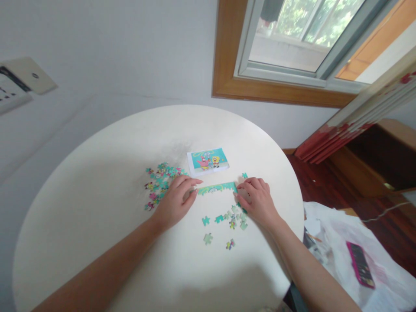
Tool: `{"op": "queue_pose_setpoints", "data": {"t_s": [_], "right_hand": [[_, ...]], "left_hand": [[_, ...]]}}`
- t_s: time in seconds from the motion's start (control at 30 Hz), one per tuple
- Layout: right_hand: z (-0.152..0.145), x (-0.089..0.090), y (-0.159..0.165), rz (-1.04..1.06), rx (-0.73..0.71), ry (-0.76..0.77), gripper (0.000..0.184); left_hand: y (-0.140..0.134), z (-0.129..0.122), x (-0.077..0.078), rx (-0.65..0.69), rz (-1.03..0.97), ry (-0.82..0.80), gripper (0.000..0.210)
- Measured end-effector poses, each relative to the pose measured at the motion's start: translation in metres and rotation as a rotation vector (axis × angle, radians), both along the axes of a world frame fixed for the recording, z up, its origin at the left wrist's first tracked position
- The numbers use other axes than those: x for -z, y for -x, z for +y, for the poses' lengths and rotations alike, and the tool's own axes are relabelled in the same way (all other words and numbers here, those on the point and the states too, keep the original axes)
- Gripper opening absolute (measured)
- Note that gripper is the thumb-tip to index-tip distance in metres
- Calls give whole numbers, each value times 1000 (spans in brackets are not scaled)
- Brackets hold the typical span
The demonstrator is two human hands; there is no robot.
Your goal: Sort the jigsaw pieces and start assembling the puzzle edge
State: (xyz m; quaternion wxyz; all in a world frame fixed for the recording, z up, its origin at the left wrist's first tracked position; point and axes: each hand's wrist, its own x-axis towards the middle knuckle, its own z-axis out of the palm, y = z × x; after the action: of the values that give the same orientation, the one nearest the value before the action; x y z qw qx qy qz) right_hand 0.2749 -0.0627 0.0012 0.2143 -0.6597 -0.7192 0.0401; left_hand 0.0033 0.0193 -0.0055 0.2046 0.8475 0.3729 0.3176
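A narrow strip of joined jigsaw puzzle pieces point(216, 188), teal with a yellowish pattern, lies flat on the white table between my hands. My left hand point(177, 200) grips its left end, index finger above and thumb below. At the strip's right end, my right hand point(257, 198) has its fingers and thumb curled around the corner, partly hiding pieces there. Below the strip lie loose pieces: a teal piece point(206, 221), a pale green piece point(208, 238) and a multicoloured piece point(230, 244). A pile of mixed pieces point(159, 184) spreads behind my left hand, which covers part of it.
A picture card point(208, 160) with cartoon figures lies beyond the strip. The round white table point(81, 208) stands against a wall, under a window point(292, 39). Right of it, a pink-edged phone point(360, 264) rests on white plastic. A red curtain point(325, 141) hangs at the right.
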Motion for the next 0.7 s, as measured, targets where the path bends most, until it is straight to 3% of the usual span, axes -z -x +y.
{"op": "queue_pose_setpoints", "data": {"t_s": [0.3,0.53,0.7], "right_hand": [[1,1,-1,23,-13,3,20],[-4,-12,-15,225,-19,-134,18],[-11,-25,-35,341,-174,15,20]], "left_hand": [[1,0,2,15,1,-14,22],[1,1,3,13,8,0,22],[0,1,2,15,3,-11,21]]}}
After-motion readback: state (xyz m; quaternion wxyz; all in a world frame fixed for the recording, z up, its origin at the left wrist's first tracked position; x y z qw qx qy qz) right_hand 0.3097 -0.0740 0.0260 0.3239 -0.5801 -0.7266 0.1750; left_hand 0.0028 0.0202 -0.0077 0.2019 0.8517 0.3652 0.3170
